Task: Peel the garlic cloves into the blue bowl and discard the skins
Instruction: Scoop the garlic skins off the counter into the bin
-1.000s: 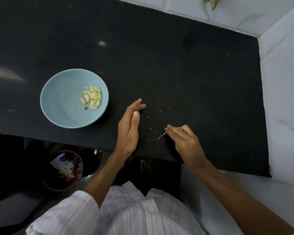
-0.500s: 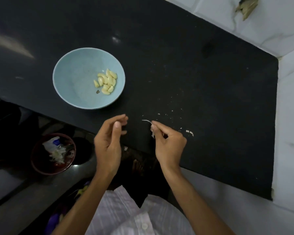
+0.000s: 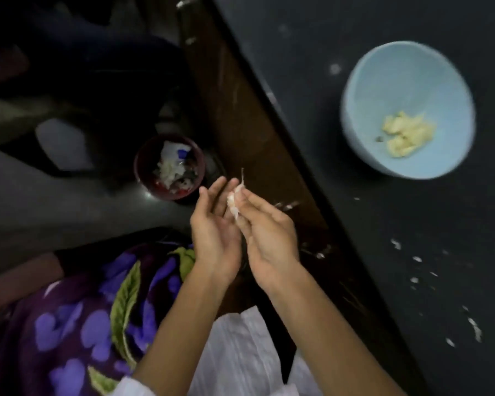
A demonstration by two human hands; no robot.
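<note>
Pinching skins (image 3: 235,202) with right hand (image 3: 269,238) against left hand (image 3: 215,232), whose fingers I see straight, relaxed. Both hands off counter (image 3: 340,252) edge, near bin (image 3: 143,164). Peeled cloves (image 3: 406,135) in bowl (image 3: 383,81) on counter.

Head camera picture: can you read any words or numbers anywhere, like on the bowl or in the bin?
None can be read.
The blue bowl and the black counter are plain.
The white and blue scrap in the dark red bin is too blurred to tell if it bears print.
</note>
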